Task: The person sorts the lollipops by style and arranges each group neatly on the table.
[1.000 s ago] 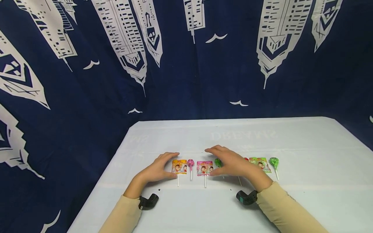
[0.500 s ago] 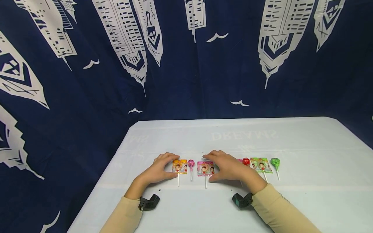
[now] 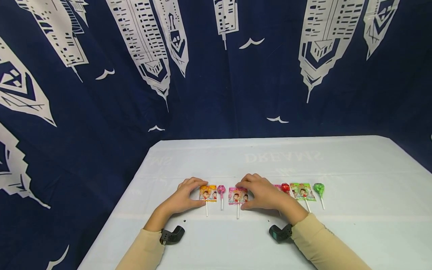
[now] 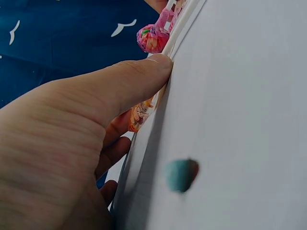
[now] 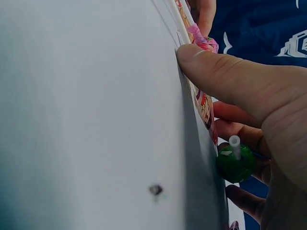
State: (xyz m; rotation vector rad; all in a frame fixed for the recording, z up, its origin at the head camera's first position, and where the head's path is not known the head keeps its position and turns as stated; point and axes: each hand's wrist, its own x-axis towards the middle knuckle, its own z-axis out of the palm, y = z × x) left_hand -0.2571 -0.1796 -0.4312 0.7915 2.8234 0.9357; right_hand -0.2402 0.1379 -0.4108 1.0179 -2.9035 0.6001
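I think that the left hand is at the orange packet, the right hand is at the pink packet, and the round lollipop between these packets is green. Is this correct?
Not quite: the round lollipop between the orange packet and the pink packet is pink, not green, as the head view shows. The left hand and right hand are where you say.

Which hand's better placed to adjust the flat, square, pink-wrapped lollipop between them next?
Likely the right hand: it brackets the right side of the flat pink lollipop. The left hand is at the flat orange-wrapped lollipop, with the round pink-wrapped lollipop in between.
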